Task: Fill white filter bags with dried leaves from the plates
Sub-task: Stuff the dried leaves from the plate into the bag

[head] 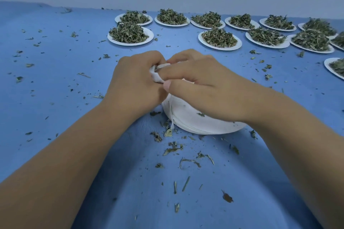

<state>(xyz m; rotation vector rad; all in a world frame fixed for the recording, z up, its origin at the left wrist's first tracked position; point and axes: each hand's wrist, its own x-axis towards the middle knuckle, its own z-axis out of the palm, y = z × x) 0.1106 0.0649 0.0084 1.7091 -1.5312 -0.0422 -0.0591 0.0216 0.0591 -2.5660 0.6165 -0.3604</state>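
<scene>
A white filter bag (193,119) sits on the blue table in the middle of the view, bulging and round at its base. My left hand (135,82) grips the bunched neck of the bag from the left. From the right, my right hand (201,82) pinches the same neck, thumb and fingers curled round the white cloth. A thin white drawstring (172,117) hangs down the bag's left side. What is inside the bag is hidden.
Several white plates heaped with dried green leaves stand in rows at the back, from one (130,35) left of centre to others (219,40) running to the right edge (335,67). Loose leaf bits (173,148) litter the blue tablecloth (55,80).
</scene>
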